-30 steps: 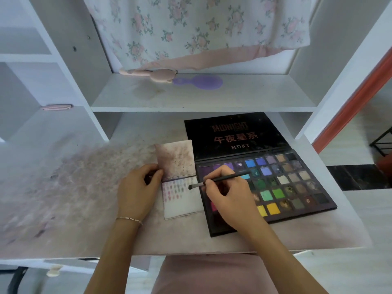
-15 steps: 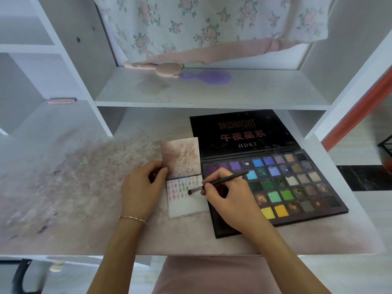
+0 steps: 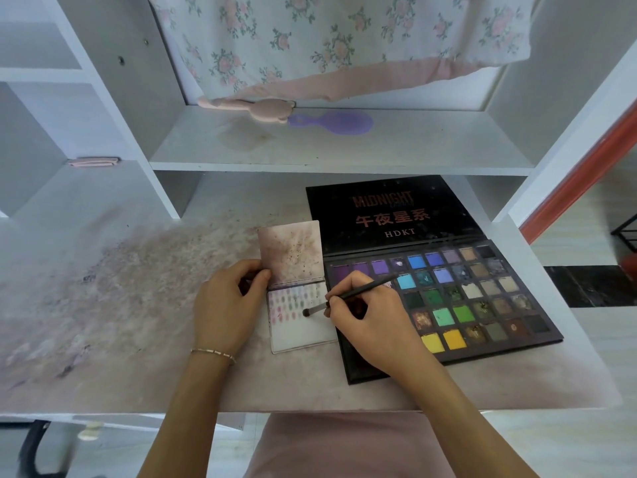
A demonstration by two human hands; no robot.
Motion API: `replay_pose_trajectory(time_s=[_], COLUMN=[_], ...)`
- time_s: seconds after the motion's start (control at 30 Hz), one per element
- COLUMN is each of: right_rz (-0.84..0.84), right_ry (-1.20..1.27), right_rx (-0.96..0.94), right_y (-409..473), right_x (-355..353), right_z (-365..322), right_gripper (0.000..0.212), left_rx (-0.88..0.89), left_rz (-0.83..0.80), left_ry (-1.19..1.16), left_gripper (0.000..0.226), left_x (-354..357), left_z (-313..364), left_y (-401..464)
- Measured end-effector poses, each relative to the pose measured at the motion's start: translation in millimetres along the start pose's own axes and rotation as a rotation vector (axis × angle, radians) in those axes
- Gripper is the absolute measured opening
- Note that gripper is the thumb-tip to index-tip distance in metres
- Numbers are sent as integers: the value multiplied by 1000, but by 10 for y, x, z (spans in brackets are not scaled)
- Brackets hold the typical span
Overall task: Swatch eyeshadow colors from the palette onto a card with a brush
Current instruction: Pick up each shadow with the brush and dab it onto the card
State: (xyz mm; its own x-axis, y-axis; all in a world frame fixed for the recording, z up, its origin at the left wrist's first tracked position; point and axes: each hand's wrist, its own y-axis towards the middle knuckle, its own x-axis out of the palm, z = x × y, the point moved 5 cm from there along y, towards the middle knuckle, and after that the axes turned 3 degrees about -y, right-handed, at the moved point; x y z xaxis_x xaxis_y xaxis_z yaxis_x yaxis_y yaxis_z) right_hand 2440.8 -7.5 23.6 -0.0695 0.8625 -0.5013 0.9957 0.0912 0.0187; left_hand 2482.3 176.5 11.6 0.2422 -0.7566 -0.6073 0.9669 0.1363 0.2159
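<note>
Black-handled and slim, the brush (image 3: pixel 348 295) is pinched in the right hand (image 3: pixel 368 322), fingers curled round its shaft, and its dark tip now rests on the white lower leaf of the card (image 3: pixel 303 331), at the right end of the rows of swatches. A second ago the tip hung above the gap between card and palette; half a second ago it had reached the card's right edge; now it sits lower and further in, among the smudges. The hand has slid leftward with it, its heel over the left columns of the eyeshadow palette (image 3: pixel 482 305).

The left hand (image 3: pixel 224 305) has stayed where it was, fingers curled and thumb pressed at the card's left edge near the fold, holding it flat on the stained desk (image 3: pixel 120 288). The card has not shifted; its upper leaf, blotched brown-pink, leans back beside the palette's open black lid (image 3: pixel 389 212), lettered MIDNIGHT and HDKT.

By count: one brush, one folded card, one palette, two hands. The palette shows five rows of pans; the hand hides the leftmost, so no full count can be given. The swatches on the card run in about three rows, too small to count. One thin bracelet (image 3: pixel 213 353) circles the left wrist. On the shelf (image 3: pixel 344 153) above lie one purple hairbrush (image 3: pixel 332 121) and one pink one (image 3: pixel 255 108).
</note>
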Motion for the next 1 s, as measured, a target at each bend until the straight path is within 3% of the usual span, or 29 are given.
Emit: replay_pose_trajectory(time_s=[1.0], right_rz=[9], right_ry=[1], right_rx=[-34], right_y=[1], right_x=[3], right_z=[1], right_gripper=[19], left_rx=[-7], left_rz=[-10], left_ry=[-2], left_gripper=[12], left_x=[8], left_z=[-6], left_y=[2])
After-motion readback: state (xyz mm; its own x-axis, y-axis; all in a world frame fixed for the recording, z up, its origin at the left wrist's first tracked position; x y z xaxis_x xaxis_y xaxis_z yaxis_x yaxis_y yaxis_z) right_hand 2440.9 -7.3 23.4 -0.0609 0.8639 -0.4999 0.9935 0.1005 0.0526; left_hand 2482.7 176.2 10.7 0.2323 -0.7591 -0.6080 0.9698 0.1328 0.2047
